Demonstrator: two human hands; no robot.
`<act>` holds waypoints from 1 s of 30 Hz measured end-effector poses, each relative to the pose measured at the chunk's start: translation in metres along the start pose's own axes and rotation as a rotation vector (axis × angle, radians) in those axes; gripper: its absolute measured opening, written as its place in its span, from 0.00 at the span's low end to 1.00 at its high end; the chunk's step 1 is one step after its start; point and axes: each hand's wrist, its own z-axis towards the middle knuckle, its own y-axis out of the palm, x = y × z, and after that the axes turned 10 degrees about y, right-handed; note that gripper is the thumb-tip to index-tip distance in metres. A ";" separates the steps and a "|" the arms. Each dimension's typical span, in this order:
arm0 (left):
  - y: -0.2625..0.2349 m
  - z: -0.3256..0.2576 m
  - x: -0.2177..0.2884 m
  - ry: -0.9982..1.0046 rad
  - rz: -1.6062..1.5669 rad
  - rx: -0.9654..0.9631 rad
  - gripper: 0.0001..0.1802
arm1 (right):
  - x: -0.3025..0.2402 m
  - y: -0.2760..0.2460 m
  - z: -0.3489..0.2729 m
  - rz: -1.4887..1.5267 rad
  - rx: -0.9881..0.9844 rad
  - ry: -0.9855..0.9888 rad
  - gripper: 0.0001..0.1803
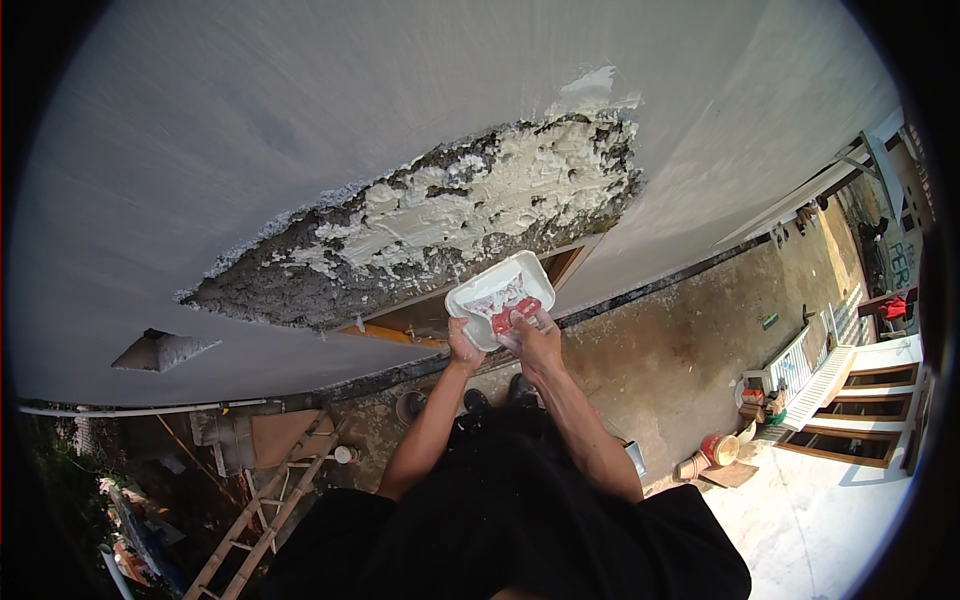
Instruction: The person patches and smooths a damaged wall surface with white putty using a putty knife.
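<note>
My left hand grips the near left edge of a shallow white plastic tray, thumb over the rim. White paste is smeared across its inside. My right hand is closed on a red flat tool smeared with white, which rests within the tray; its full shape is hidden by my fingers. Above the tray, the grey wall has a long rough patch of broken surface, partly covered with thick cream-white filler. Some dark, rough areas show around the filler.
A small square hole is in the wall at left. At lower left stands a wooden ladder. A wood-framed opening lies below the patch. On the right are a red-and-white bucket, cardboard and a white slatted structure.
</note>
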 end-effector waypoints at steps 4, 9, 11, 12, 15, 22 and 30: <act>0.005 0.004 -0.002 0.012 0.001 -0.015 0.36 | -0.001 -0.003 0.001 0.006 0.017 -0.015 0.15; 0.009 0.013 -0.008 -0.020 -0.003 -0.012 0.38 | -0.007 -0.009 0.005 -0.009 -0.006 -0.056 0.16; 0.016 0.017 -0.010 -0.047 -0.010 -0.021 0.39 | -0.011 -0.011 0.005 0.013 -0.014 -0.071 0.16; 0.019 0.019 -0.011 -0.050 -0.023 -0.031 0.39 | -0.013 -0.011 0.005 -0.001 0.000 -0.090 0.17; 0.029 0.027 -0.017 -0.064 -0.039 -0.049 0.39 | -0.018 -0.015 0.009 0.003 0.014 -0.137 0.18; 0.049 0.041 -0.035 -0.099 -0.054 -0.110 0.40 | -0.038 -0.032 0.015 -0.003 0.002 -0.232 0.19; 0.064 0.062 -0.055 -0.131 -0.065 -0.106 0.39 | -0.056 -0.045 0.023 -0.024 0.048 -0.266 0.17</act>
